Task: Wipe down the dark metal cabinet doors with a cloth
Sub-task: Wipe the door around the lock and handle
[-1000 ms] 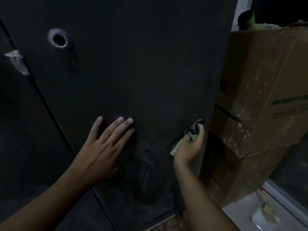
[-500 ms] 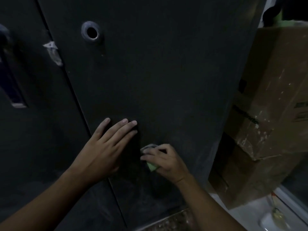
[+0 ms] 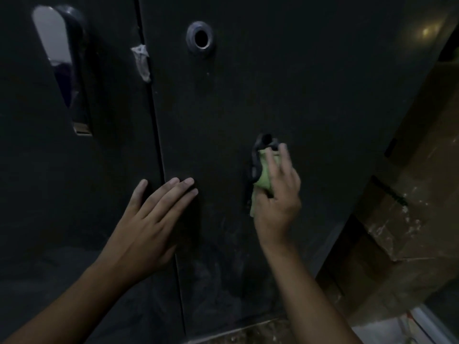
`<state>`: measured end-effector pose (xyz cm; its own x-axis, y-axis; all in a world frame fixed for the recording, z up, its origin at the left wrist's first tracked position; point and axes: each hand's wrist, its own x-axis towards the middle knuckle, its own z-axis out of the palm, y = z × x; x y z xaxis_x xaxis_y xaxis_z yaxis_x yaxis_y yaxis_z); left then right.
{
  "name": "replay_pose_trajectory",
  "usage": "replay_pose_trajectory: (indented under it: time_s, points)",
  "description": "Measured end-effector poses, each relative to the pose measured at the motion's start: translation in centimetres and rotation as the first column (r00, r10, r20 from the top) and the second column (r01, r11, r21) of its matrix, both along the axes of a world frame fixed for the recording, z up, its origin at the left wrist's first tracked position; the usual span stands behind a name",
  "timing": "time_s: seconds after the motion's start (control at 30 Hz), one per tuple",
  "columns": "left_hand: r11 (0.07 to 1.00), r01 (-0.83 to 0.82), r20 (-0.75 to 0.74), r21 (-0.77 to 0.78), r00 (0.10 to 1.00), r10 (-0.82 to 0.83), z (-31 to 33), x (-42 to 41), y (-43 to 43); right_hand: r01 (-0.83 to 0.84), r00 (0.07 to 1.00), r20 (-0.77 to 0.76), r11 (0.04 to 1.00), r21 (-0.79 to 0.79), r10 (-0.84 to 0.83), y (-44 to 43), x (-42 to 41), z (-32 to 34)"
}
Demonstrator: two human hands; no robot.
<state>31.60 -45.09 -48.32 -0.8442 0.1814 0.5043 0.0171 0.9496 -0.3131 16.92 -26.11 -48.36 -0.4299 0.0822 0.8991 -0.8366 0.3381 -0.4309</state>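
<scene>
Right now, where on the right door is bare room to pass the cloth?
The right door is bare between the hole and the cloth, and from the right hand to its edge. Crowded at the seam: the left hand lies flat there, tape above.

1. No word, number or brand is legible anywhere in this dim view.
2. The brown cardboard box (image 3: 402,232), to the right of and lower than the round metal-rimmed hole (image 3: 200,38) in the dark metal cabinet door (image 3: 273,83), bears a dark printed strip (image 3: 388,191) on its face. It is too dark and blurred to read.
3. A smaller dark mark (image 3: 390,147) sits on the same box, above that strip and still right of the hole. It cannot be read either.
</scene>
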Motion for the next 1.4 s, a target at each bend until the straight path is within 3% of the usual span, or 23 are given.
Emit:
replay_pose_trajectory:
  time_s: [0.07,0.17,0.33,0.43,0.57,0.67,0.73,0.87,1.0,1.1,1.17,1.3,1.4]
  points:
    - [0.999,0.005,-0.033,0.048,0.999,-0.003,-0.6,0.4,-0.2,-0.047,0.986,-0.149,0.982,0.185,0.075,-0.9,0.4,-0.5]
    - [0.995,0.003,-0.075,0.098,0.997,0.004,-1.6,0.8,-0.3,-0.099,0.95,-0.226,0.898,0.429,0.213,-1.7,0.8,-3.3]
    - [0.985,-0.016,-0.057,0.17,0.998,0.026,-4.0,1.8,-0.9,-0.109,0.916,-0.244,0.783,0.612,0.319,-0.3,-0.5,-7.2]
    - [0.97,-0.023,-0.039,0.243,0.999,0.033,-5.4,2.6,-1.4,-0.118,0.941,-0.194,0.806,0.58,0.277,0.3,-0.6,-6.7]
    - [0.945,0.035,-0.07,0.326,0.997,-0.013,-6.0,2.6,-2.2,-0.073,0.977,-0.168,0.947,0.314,0.131,-1.2,1.0,-5.2]
    - [0.918,0.072,-0.105,0.39,0.994,-0.033,-6.3,2.4,-2.2,-0.021,0.985,-0.164,0.983,0.184,0.052,-3.9,2.3,-5.2]
    - [0.906,0.083,-0.121,0.414,0.992,-0.036,-6.7,2.4,-2.2,0.006,0.977,-0.211,0.977,0.211,0.039,-5.1,2.6,-6.0]
    - [0.885,0.107,-0.134,0.452,0.99,-0.051,-7.7,2.7,-1.7,-0.001,0.916,-0.357,0.889,0.458,0.185,-4.9,2.3,-8.5]
    - [0.882,0.102,-0.118,0.461,0.992,-0.053,-8.3,3.1,-2.1,0.028,0.891,-0.364,0.769,0.639,0.27,-4.2,2.1,-10.8]
    - [0.873,0.088,-0.116,0.479,0.993,-0.037,-8.3,3.4,-2.5,0.086,0.865,-0.406,0.708,0.701,0.297,-3.1,2.0,-8.9]
    - [0.86,0.099,-0.127,0.5,0.991,-0.041,-8.2,3.5,-2.5,0.08,0.882,-0.4,0.755,0.651,0.251,-2.9,2.3,-7.0]
    - [0.791,0.138,-0.19,0.596,0.981,-0.028,-8.1,3.7,-2.2,0.025,0.966,-0.248,0.934,0.357,0.069,-5.3,3.6,-4.7]
    - [0.721,0.152,-0.236,0.676,0.972,0.016,-8.2,4.0,-2.1,0.008,0.953,-0.288,0.942,0.335,0.094,-6.8,4.3,-6.1]
